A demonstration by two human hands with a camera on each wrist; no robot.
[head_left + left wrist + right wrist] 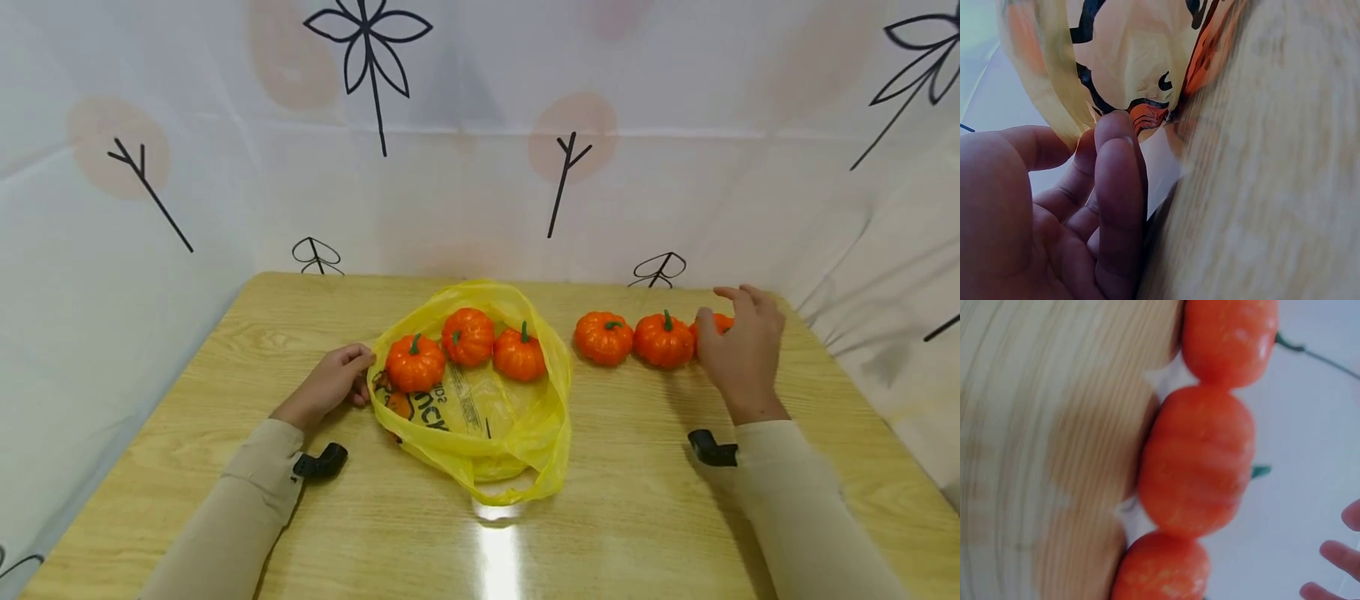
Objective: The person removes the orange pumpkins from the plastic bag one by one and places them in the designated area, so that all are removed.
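A yellow plastic bag (480, 454) lies on the table with its mouth spread wide. Inside it sit an orange pumpkin (415, 367) at the left, another pumpkin (468, 337) behind it and one more pumpkin (519, 354) at the right. My left hand (330, 385) pinches the bag's left rim between thumb and fingers, seen close in the left wrist view. Right of the bag stand a pumpkin (603, 338), a middle pumpkin (664, 340) and a rightmost pumpkin (722, 322), partly hidden by my right hand (742, 354). That hand hovers there with fingers apart, gripping nothing visible.
The wooden table (600, 517) has its far edge against a white patterned cloth (465, 200), which also rises on both sides. A black wrist device (321, 462) is on the left sleeve, and another black device (712, 450) on the right.
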